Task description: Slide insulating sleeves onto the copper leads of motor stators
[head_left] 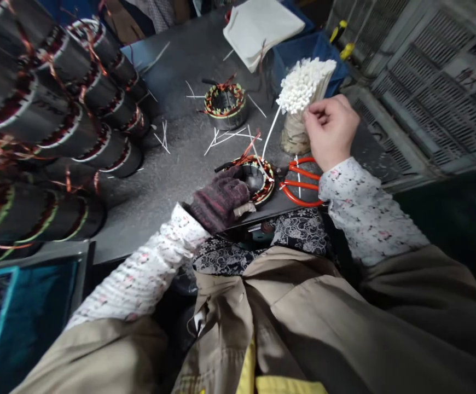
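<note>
My left hand, in a dark knitted glove, grips the near left side of a motor stator with copper windings. The stator lies at the table's front edge. A white cable tie rises from its far rim toward a thick upright bundle of cable ties. My bare right hand is beside that bundle, thumb and fingers pinched together. Whatever may be between those fingertips is too small to make out. Below the right hand lie orange-handled scissors, their blades pointing toward the stator.
Another wound stator sits farther back, with loose cable ties around it. Stacked stators crowd the left side. White sheets and a blue bin are at the back. Grey slatted crates stand on the right.
</note>
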The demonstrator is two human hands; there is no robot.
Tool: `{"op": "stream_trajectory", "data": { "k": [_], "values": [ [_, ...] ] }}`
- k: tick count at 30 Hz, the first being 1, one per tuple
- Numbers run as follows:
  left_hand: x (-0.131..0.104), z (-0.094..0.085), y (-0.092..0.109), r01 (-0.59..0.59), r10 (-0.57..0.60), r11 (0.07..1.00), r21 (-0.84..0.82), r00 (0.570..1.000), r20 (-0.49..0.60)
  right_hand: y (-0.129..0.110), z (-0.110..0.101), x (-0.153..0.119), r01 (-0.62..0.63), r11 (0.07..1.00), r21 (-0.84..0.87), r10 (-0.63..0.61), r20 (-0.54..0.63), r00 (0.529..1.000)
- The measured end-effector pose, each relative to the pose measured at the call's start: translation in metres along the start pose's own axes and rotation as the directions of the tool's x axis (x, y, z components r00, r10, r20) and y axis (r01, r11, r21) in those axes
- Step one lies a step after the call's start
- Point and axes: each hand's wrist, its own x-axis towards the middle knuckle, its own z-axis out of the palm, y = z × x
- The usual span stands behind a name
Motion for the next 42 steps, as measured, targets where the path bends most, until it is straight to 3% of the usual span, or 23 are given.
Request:
{"op": "stream_trajectory", "data": {
  "k": [4, 8, 10, 13, 14, 15, 16, 17, 18, 19, 20, 22, 23, 25, 28, 33, 38, 42],
  "values": [
    [-0.009, 0.023, 0.021, 0.186, -0.159, 0.975, 0.124, 0.966, -0.203, -0.008, -0.018, -0.002, 0.107, 0.994, -0.016, -0.106, 0.080, 0.991],
    [-0.010, 0.040, 0.037, 0.334, -0.275, 0.933, 0.134, 0.901, -0.335, -0.032, -0.035, -0.009, -0.004, 0.999, 0.039, 0.003, 0.028, 1.000],
    [-0.009, 0.043, 0.039, 0.367, -0.303, 0.922, 0.121, 0.880, -0.365, -0.049, -0.041, -0.006, -0.031, 0.989, 0.142, 0.041, -0.068, 0.997],
    [-0.008, 0.043, 0.039, 0.391, -0.346, 0.918, 0.071, 0.873, -0.344, -0.078, -0.053, -0.003, 0.167, 0.925, 0.341, -0.028, -0.376, 0.926],
    [-0.007, 0.042, 0.039, 0.393, -0.355, 0.918, 0.058, 0.875, -0.329, -0.089, -0.059, -0.005, 0.218, 0.901, 0.375, -0.043, -0.424, 0.905],
    [-0.007, 0.041, 0.039, 0.392, -0.357, 0.918, 0.052, 0.878, -0.319, -0.099, -0.064, -0.010, 0.222, 0.888, 0.403, -0.043, -0.408, 0.912],
    [-0.008, 0.041, 0.039, 0.391, -0.355, 0.919, 0.055, 0.880, -0.316, -0.108, -0.069, -0.018, 0.144, 0.889, 0.434, -0.013, -0.292, 0.956],
    [-0.008, 0.041, 0.040, 0.390, -0.352, 0.919, 0.063, 0.881, -0.317, -0.116, -0.072, -0.028, 0.002, 0.893, 0.451, 0.044, -0.093, 0.995],
    [-0.008, 0.041, 0.040, 0.390, -0.348, 0.918, 0.073, 0.880, -0.324, -0.121, -0.073, -0.040, -0.161, 0.880, 0.447, 0.115, 0.128, 0.985],
    [-0.009, 0.041, 0.041, 0.389, -0.342, 0.917, 0.082, 0.878, -0.336, -0.125, -0.071, -0.053, -0.325, 0.848, 0.418, 0.181, 0.347, 0.920],
    [-0.009, 0.041, 0.041, 0.389, -0.337, 0.917, 0.088, 0.874, -0.350, -0.127, -0.068, -0.067, -0.463, 0.801, 0.380, 0.227, 0.523, 0.822],
    [-0.010, 0.042, 0.042, 0.382, -0.322, 0.919, 0.093, 0.867, -0.379, -0.125, -0.056, -0.089, -0.653, 0.693, 0.306, 0.270, 0.730, 0.628],
    [-0.011, 0.042, 0.042, 0.378, -0.315, 0.921, 0.093, 0.864, -0.392, -0.123, -0.050, -0.098, -0.707, 0.648, 0.282, 0.282, 0.774, 0.567],
    [-0.011, 0.042, 0.042, 0.383, -0.323, 0.920, 0.084, 0.861, -0.393, -0.118, -0.040, -0.107, -0.771, 0.585, 0.253, 0.310, 0.809, 0.500],
    [-0.010, 0.043, 0.040, 0.402, -0.359, 0.914, 0.046, 0.858, -0.367, -0.112, -0.032, -0.107, -0.811, 0.540, 0.226, 0.355, 0.812, 0.463],
    [-0.011, 0.047, 0.037, 0.402, -0.370, 0.915, 0.020, 0.861, -0.350, -0.110, -0.018, -0.096, -0.846, 0.487, 0.216, 0.387, 0.815, 0.431],
    [-0.011, 0.048, 0.038, 0.414, -0.378, 0.910, 0.031, 0.857, -0.349, -0.111, -0.007, -0.090, -0.834, 0.466, 0.296, 0.373, 0.789, 0.488],
    [-0.010, 0.047, 0.039, 0.404, -0.357, 0.913, 0.058, 0.860, -0.364, -0.112, -0.013, -0.092, -0.845, 0.446, 0.294, 0.354, 0.809, 0.469]
  ]
}}
